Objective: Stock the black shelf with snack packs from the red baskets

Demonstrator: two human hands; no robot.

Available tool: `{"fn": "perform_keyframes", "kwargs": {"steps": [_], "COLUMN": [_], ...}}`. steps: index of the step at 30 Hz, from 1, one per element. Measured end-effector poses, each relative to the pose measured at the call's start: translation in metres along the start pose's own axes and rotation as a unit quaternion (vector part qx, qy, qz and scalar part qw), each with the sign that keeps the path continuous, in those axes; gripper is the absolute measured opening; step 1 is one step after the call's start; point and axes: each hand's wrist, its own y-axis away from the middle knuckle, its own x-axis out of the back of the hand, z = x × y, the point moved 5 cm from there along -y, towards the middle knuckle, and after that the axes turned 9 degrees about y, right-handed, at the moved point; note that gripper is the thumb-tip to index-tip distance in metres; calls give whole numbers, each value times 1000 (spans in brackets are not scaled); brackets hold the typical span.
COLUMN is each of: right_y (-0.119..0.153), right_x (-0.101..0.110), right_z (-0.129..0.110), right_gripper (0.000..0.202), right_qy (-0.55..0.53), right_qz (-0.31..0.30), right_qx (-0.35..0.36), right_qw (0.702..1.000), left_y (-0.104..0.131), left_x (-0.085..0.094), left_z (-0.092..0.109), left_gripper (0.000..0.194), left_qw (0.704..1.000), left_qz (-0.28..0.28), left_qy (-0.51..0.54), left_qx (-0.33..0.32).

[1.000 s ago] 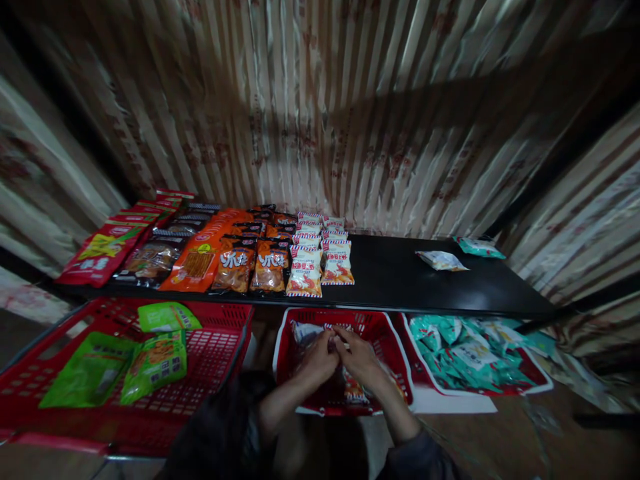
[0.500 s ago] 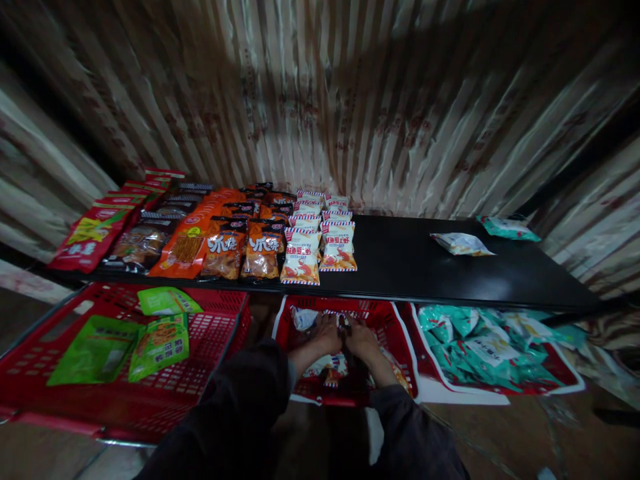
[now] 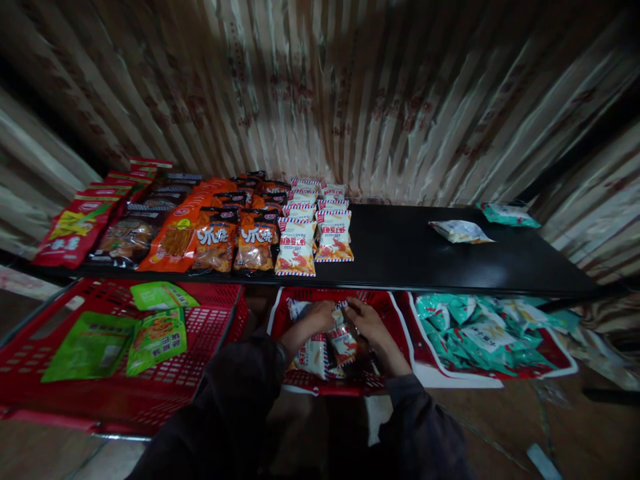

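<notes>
Both hands are over the middle red basket, which holds white snack bags with red print and striped edges. Between my hands a snack bag stands tilted, its printed front towards me. My left hand pinches it near the upper left corner, fingers closed. At its upper right edge my right hand has its fingers curled on it. Another white snack bag lies under my left wrist. On the black shelf above, similar white snack bags stand in two rows.
Left on the shelf are red bags, dark bags, an orange bag and orange-black bags. A white bag and a teal bag lie right. Below are a basket with green bags and one with teal bags.
My hands have risen slightly out of the basket's contents, and a snack bag now shows upright between them. The view has shifted slightly.
</notes>
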Motion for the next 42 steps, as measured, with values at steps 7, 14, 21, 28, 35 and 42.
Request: {"fn": "perform_keyframes", "kwargs": {"steps": [7, 14, 21, 28, 35, 42], "right_y": [19, 32, 42, 24, 12, 17], "right_x": [12, 56, 99, 96, 93, 102], "right_z": [-25, -50, -97, -104, -92, -89], "right_gripper": [43, 40, 33, 33, 36, 32], "right_qy": [-190, -323, -346, -354, -416, -455], "right_qz": [-84, -57, 22, 74, 131, 233], "right_qx": [19, 22, 88, 74, 28, -21], "right_qw": [978, 944, 934, 929, 899, 859], "left_y": [19, 42, 48, 30, 21, 24], "left_x": [25, 71, 91, 73, 82, 77], "left_z": [23, 51, 76, 74, 79, 89], "left_gripper": [18, 11, 24, 34, 35, 32], "left_qw": [996, 963, 853, 763, 814, 786], "left_qz": [52, 133, 122, 182, 165, 82], "left_qy": [17, 171, 465, 605, 532, 583], "left_qx": [-75, -158, -202, -134, -166, -189]}}
